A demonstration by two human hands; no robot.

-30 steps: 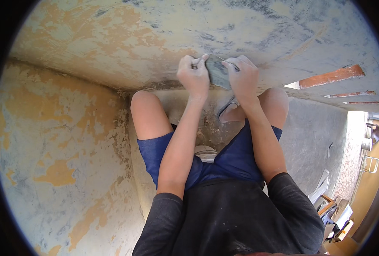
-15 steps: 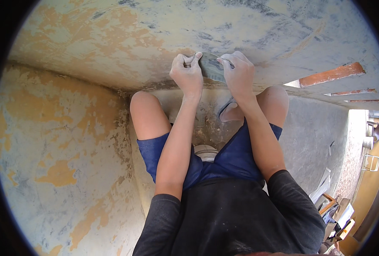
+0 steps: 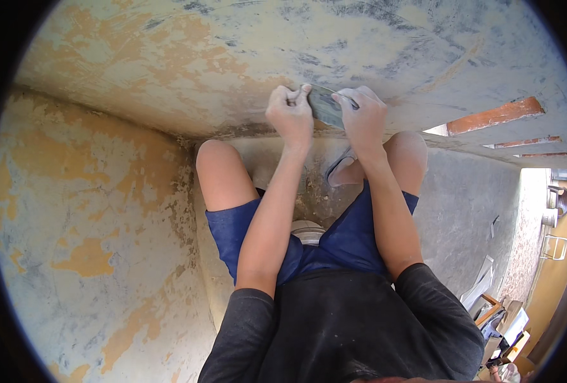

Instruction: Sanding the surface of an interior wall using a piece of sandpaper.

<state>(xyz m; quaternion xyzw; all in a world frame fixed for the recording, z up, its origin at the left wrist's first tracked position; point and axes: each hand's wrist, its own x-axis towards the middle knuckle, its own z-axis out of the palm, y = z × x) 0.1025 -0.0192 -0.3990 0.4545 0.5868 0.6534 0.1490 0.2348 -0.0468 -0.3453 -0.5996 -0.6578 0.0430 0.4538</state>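
A dark grey-green sheet of sandpaper point(image 3: 325, 110) stretches between my two hands, in front of the patchy wall point(image 3: 245, 57). My left hand point(image 3: 290, 119) is closed on its left edge, the thumb along the top corner. On the opposite edge, my right hand point(image 3: 365, 117) pinches the upper right corner between thumb and fingers. Pale dust coats both hands. The sheet's lower part shows between the wrists, and its grip points are partly hidden by my fingers.
My bent knees flank my forearms, and a sandalled foot point(image 3: 343, 170) rests below my right hand. Beneath me is a whitish round bucket-like thing point(image 3: 308, 232). A peeling side wall point(image 3: 85, 223) stands at left. Slots edged in brick point(image 3: 495, 116) open at right; boards and clutter point(image 3: 504, 322) lie farther right.
Both hands have shifted slightly right and a little nearer me with the sandpaper. Its top edge, bowed before, now runs straighter, slanting down to the right. Both grips stay closed.
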